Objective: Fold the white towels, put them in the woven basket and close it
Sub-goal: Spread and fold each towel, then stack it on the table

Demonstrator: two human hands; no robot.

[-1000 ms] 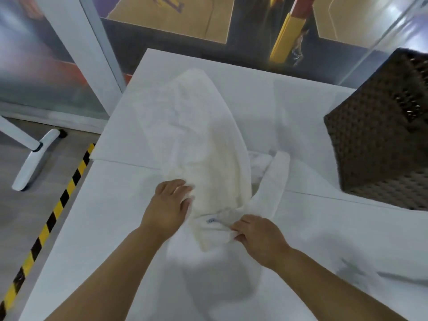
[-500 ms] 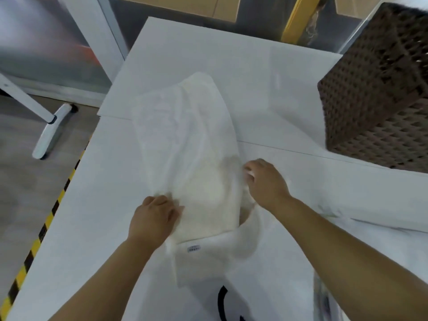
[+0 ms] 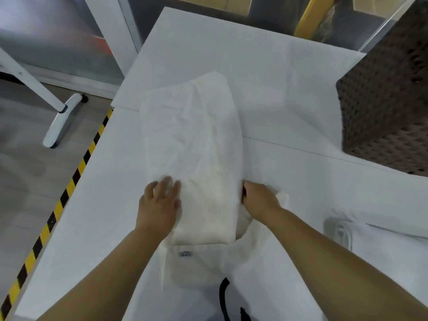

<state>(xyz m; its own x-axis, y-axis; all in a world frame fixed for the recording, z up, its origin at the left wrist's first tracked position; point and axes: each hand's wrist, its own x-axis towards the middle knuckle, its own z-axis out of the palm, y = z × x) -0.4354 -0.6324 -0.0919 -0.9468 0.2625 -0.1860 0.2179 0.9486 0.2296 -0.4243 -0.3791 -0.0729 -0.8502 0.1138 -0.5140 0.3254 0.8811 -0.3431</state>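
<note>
The left hand (image 3: 159, 206) lies flat, fingers spread, on the near left edge of one towel (image 3: 192, 144) stretched away from both hands as a long band. The right hand (image 3: 259, 198) is tucked against its right edge; whether it pinches cloth is unclear. Further right sits one basket (image 3: 389, 107), empty-looking from here. Folding seems half done; basketing and closing remain.

A: Towel (image 3: 192, 144) — white, faintly cream; table (image 3: 278, 72) — white.
B: Basket (image 3: 389, 93) — dark brown weave; floor tape (image 3: 69, 186) — yellow-and-black diagonal stripes.
</note>
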